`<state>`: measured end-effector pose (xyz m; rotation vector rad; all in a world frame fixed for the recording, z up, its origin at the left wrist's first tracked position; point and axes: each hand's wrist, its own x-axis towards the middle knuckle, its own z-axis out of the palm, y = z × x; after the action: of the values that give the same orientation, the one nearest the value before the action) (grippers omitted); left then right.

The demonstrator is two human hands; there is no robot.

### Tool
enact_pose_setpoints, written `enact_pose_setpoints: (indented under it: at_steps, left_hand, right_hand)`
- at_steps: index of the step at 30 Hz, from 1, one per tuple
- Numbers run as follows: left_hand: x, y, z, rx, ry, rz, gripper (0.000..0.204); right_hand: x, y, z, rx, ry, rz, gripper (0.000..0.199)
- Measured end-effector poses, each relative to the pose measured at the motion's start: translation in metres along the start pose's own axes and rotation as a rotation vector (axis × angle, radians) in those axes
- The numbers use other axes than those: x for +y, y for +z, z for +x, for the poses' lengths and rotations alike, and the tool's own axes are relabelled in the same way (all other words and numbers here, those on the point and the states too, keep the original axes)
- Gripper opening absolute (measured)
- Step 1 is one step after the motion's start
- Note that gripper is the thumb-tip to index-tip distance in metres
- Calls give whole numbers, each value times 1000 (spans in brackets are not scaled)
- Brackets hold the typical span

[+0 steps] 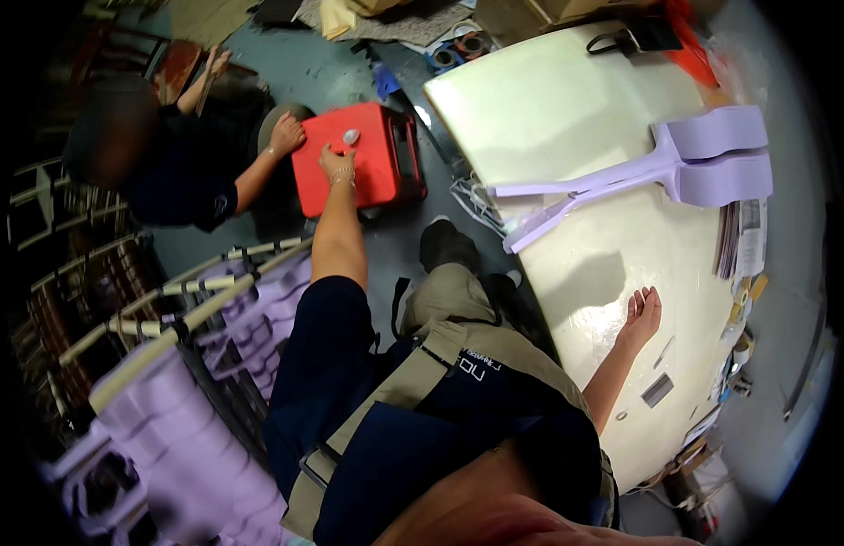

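Note:
My left arm stretches out to a red stool-like box point(317, 187). On its flat top, my left hand point(336, 165) rests with thumb and fingers apart. Just beyond the fingertips lies a small whitish round object point(351, 136), too small to name. My right hand point(644, 315) is over the white tabletop point(586, 300), fingers loosely curled and apart, nothing seen in them. Farther along that table lies a lilac foam-like piece point(713, 155) with two long arms, beyond my right hand.
At the left a person point(181, 173) sits with one hand at the red box's edge. Racks hold several lilac pieces point(176, 437) at the lower left. Tape rolls point(472, 43) lie beyond the table's far edge. A small grey rectangle point(658, 391) is on the tabletop.

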<state>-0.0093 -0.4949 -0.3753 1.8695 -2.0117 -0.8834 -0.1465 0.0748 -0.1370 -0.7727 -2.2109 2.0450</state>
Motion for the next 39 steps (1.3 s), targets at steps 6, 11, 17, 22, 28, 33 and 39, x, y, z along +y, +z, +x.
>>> enact_pose_setpoints:
  at_steps: [6, 11, 17, 22, 28, 33, 39]
  left_hand:
    - [-33, 41, 59, -91, -51, -115, 53]
    - [-25, 40, 46, 80, 227, -231, 31]
    - [75, -34, -16, 2, 500, -465, 24]
    - [183, -105, -148, -411, 853, -478, 12]
    - [238, -113, -326, -1050, 1047, -492, 15]
    - [254, -93, -454, -1422, 1183, -474, 17]
    - [252, -65, -588, -1749, 1250, -365, 21]
  right_hand:
    - [8, 25, -23, 28, -21, 29, 22]
    - [17, 19, -39, 66, -1, 45, 21]
    - [-4, 36, -79, 35, -46, -36, 20]
    - [-25, 63, -107, -313, -96, 73, 16]
    - [-54, 37, -124, -532, -502, -86, 42]
    - [-49, -50, -112, -284, -479, 87, 26]
    - [-46, -179, -93, -49, -498, -37, 22]
